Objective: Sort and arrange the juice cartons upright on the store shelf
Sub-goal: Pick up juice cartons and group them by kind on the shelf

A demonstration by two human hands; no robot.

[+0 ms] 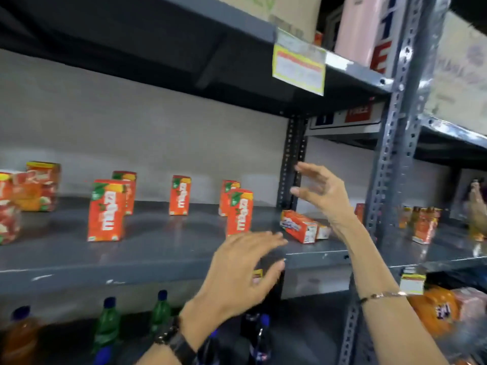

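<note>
Several orange juice cartons stand upright on the grey metal shelf (147,262): one at front left (105,210), one behind it (128,191), one in the middle (179,195), and a pair at right (239,212). One carton (299,225) lies on its side near the shelf's right end, with another small one (323,231) behind it. My left hand (245,270) hovers open at the shelf's front edge, below the pair. My right hand (321,192) is raised open just above the fallen carton, touching nothing.
Larger red cartons (39,185) stand at the far left. A slotted upright post (392,154) divides this bay from another with more orange cartons (424,222). Bottles (106,325) fill the shelf below. A yellow price tag (299,67) hangs from the shelf above.
</note>
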